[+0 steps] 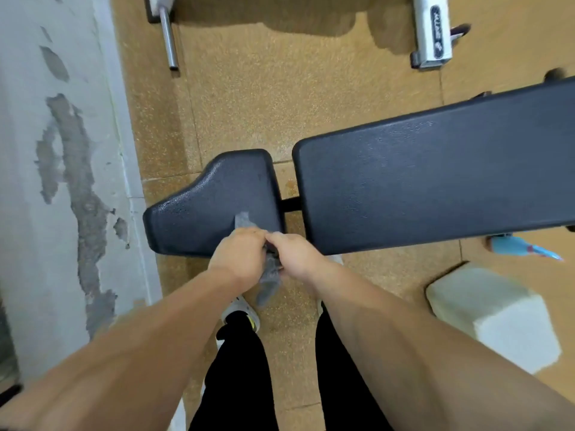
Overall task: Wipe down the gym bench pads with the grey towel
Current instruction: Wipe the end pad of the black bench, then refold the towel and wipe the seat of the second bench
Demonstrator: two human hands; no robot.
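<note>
A black gym bench stands in front of me with a small seat pad (214,200) on the left and a long back pad (435,181) running to the right. The grey towel (269,283) is bunched between my hands at the near edge of the seat pad; one end lies on the pad, the other hangs down toward the floor. My left hand (239,255) is closed on the towel. My right hand (297,255) pinches it from the right, thumb against my left hand.
A peeling white wall (53,181) runs along the left. A white block (494,315) sits on the tan floor at right, with a blue spray bottle (522,248) under the back pad's near edge. Metal machine feet (432,32) stand at the far side.
</note>
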